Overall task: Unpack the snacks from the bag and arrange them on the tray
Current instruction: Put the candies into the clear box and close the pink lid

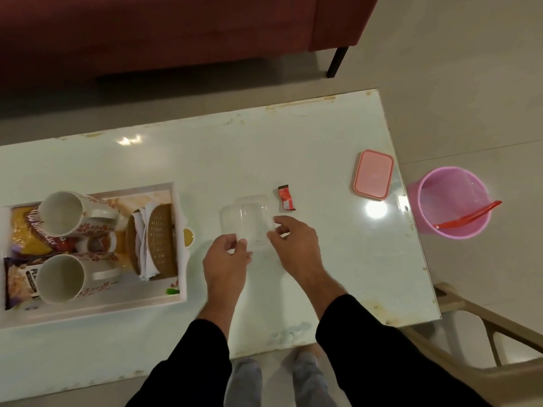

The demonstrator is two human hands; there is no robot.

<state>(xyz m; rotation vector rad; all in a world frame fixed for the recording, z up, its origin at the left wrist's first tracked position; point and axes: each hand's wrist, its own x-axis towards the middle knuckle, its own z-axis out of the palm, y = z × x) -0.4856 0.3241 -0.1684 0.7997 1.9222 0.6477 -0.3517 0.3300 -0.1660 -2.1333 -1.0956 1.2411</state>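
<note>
A clear plastic container [246, 217] stands on the white table [308, 148], and both hands hold it. My left hand [224, 259] pinches its near left edge; my right hand [293, 240] pinches its right rim. Just beyond it lies a small red snack sachet [286, 198]. The white tray [176, 201] at the left holds two mugs [63, 214] lying on their sides, snack packets [22, 230], and a brown perforated holder with white napkins [155, 239]. No bag is visible.
A pink lid [373, 179] lies near the table's right edge. A pink bin [452, 202] with a red wrapper inside stands on the floor to the right. A red sofa [176, 30] is beyond the table and a plastic chair [484, 333] at lower right.
</note>
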